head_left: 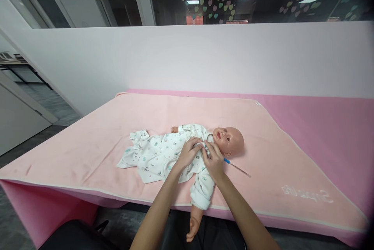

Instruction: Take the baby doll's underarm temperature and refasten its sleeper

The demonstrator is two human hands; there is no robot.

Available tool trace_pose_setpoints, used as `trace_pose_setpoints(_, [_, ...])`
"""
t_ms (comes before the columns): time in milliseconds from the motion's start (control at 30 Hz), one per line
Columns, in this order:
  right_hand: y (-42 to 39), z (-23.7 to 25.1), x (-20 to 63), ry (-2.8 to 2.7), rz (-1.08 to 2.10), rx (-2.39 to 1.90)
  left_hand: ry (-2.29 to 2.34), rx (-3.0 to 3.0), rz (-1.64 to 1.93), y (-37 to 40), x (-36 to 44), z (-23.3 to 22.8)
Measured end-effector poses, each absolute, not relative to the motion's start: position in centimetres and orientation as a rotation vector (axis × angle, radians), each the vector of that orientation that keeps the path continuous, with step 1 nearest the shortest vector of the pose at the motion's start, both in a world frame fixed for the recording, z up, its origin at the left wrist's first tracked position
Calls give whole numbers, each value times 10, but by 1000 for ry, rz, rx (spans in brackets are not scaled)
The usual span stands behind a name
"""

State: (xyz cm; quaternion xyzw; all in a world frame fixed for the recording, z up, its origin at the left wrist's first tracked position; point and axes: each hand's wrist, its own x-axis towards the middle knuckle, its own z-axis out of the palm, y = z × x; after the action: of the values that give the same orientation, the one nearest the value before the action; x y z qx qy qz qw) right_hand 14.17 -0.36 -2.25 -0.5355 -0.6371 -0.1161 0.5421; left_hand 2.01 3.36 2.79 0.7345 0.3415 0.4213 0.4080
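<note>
Left hand [188,152] and right hand [214,161] meet fingertip to fingertip at the front of the suit [156,152], just below the collar; both look to be pinching a small white bit of it. Can't tell if that's a tie, a snap or just an edge, fingers cover it. Reads as fine two-hand work on the neck front. I'd pinch with thumb and forefinger only, spare fingers flat on the chest as a brace, and pull the two sides against each other, not upward, so the doll [175,147] doesn't lift or roll. Doll lies on its back under both hands. Its head [236,140] is just right of the right hand, so go easy on collar tension there. Near arm [201,189] hangs toward the wearer between the forearms, past the mat edge; watch it, a snagged sleeve could drag the shoulder and skew the front. Far arm [174,129] sits beyond the left hand. Suit legs lie left of the left hand, no feet showing; smoothing that side would probably free some slack. Blue-ended stick [239,169] lies near the right hand, outer side: mind the wrist. Mat [96,141] spreads under everything, a few creases left of the hands.
</note>
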Motion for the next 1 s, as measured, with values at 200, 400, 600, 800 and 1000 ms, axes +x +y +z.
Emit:
trace_pose_setpoints(200, [-3,-24,142,-1536,-307,-1277,879,1871,1054,33,22,26])
trace_pose_setpoints(400, [-3,-22,142,-1530,-323,-1313,918,1935,1045,31,22,29])
trace_pose_setpoints(600, [-2,-26,143,-1537,-310,-1306,1146,2256,1281,15,29,16])
trace_pose_setpoints(800, [-1,-28,143,-1523,-329,-1321,1459,2513,1519,0,31,3])
trace_pose_setpoints(1000, [-2,-28,142,-1496,-345,-1286,1674,2455,1479,-8,12,6])
